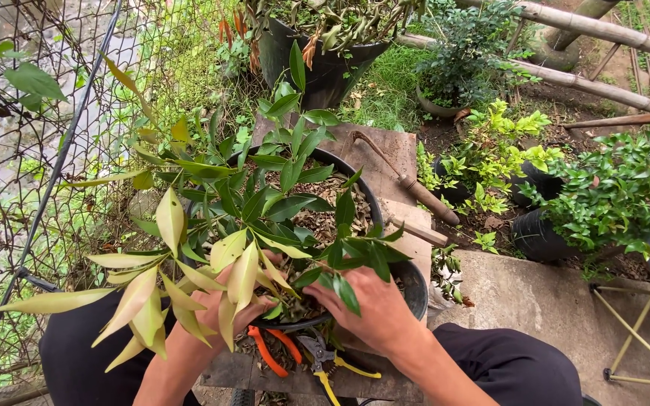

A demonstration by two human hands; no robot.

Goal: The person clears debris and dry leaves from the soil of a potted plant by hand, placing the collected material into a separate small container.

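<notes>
On wooden bench, black pot (415, 289) of leafy shrub (265, 218), both hands (374, 304) inside

Black pot (414, 289), green-yellow leaves (244, 225), orange pliers (268, 352), yellow-handled cutters (332, 368).

Both forearms are bare from the wrists up to where they leave the picture; no sleeve, glove, watch or ring shows on them. The left grip (216, 304) is partly hidden by leaves, so only part of its back shows. The right grip (366, 304) shows its full back and knuckles, with nothing worn on it. Below and outward of each grip lies a leg in dark, plain black trousers (513, 365), with no pattern, pocket or seam to be made out.
</notes>
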